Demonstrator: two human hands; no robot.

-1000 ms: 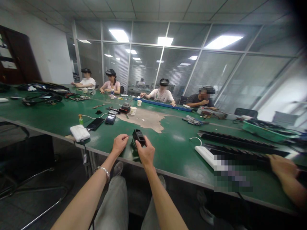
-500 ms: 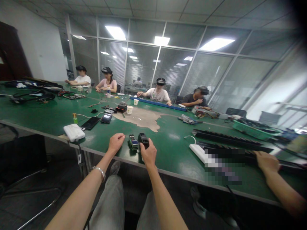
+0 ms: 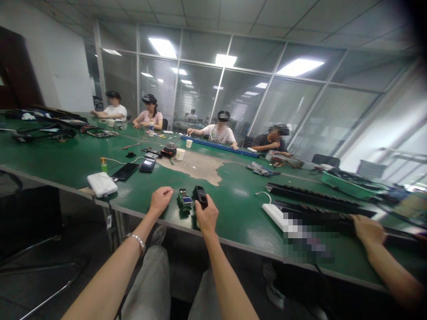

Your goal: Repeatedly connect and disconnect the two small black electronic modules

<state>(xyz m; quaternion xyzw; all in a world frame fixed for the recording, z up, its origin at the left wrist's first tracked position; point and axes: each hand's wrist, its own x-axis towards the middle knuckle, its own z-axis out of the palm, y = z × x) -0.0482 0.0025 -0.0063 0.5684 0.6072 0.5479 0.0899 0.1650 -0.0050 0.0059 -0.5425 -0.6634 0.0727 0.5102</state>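
Matte green table point(image 3: 240, 209) — boxy black casing point(image 3: 200, 195).

On the table point(image 3: 240, 213), by its near edge, L hand point(image 3: 160, 200) lies just left of a circuit board point(image 3: 185, 200). A housing point(image 3: 200, 195) stands just right of the board, held in R hand point(image 3: 207, 215). Power bank point(image 3: 102, 183) lies well left at the edge, w/ two phones point(image 3: 125, 171) behind it and a cup point(image 3: 180, 154) farther back. Right of centre is a power strip point(image 3: 273, 212), w/ long trays point(image 3: 313, 193) behind it. Co-worker's hand point(image 3: 368, 229) is at far right. Four people sit along the far side.
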